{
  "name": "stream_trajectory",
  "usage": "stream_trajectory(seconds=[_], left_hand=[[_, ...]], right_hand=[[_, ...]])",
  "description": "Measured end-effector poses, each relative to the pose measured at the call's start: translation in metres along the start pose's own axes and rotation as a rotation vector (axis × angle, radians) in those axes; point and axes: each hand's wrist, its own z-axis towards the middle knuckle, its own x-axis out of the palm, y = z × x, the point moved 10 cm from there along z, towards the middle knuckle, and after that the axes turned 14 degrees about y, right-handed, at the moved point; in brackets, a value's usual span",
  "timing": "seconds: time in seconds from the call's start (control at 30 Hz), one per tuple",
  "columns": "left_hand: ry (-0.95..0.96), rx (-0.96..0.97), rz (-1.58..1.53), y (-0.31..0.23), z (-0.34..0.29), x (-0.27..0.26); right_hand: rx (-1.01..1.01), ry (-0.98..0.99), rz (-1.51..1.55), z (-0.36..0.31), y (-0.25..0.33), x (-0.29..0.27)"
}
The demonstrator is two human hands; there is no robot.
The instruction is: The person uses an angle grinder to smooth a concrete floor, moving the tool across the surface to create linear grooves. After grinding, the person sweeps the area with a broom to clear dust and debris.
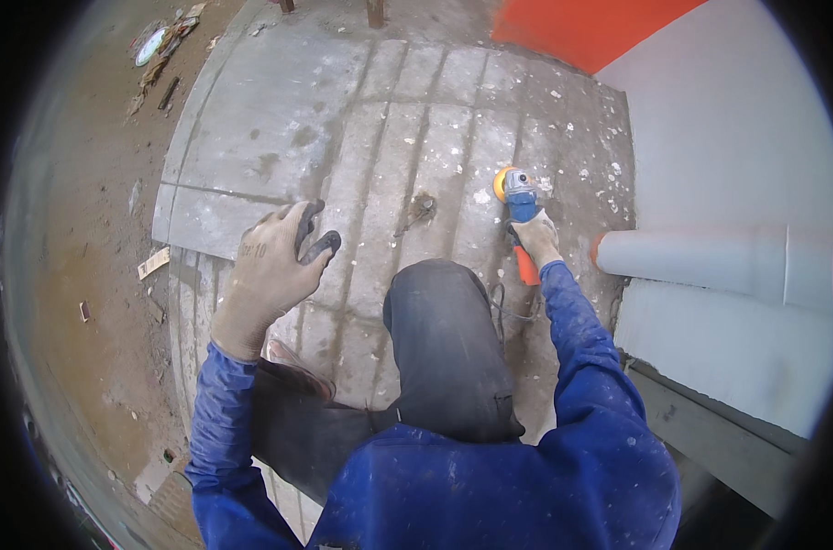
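Note:
Wrapped around the body of a blue and orange angle grinder (524,206) is my right hand (537,236), in a light glove. The grinder's round yellow guard or disc (502,183) faces left, just above the grey concrete floor (416,151); whether it touches is unclear. A dark cable (517,314) curves below the tool's orange rear end. My left hand (274,270), in a beige glove with dark fingertips, is raised at the left with thumb and fingers apart. Nothing shows between those fingers.
A light grey wall (728,137) with an orange-red section (590,32) bounds the right side. From it juts a thick grey pipe (700,261). Pale chips dot the grooved floor. Muddy ground (86,238) with scraps lies left. My bent knee (444,321) is between my arms.

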Motion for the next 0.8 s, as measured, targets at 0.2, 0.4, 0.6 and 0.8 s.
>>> stream_trajectory(seconds=[0.2, 0.4, 0.6, 0.8], left_hand=[[-0.098, 0.205, 0.109, -0.097, 0.032, -0.042], [-0.133, 0.309, 0.09, -0.154, 0.034, -0.076], [-0.117, 0.278, 0.023, -0.158, 0.067, -0.068], [-0.095, 0.288, -0.113, -0.145, 0.128, -0.05]], right_hand=[[-0.106, -0.05, -0.169, -0.005, 0.006, 0.027], [-0.017, -0.01, -0.093, 0.018, 0.001, -0.013], [-0.012, 0.075, -0.16, -0.001, 0.009, 0.023], [0.016, -0.048, -0.106, 0.007, 0.026, -0.01]])
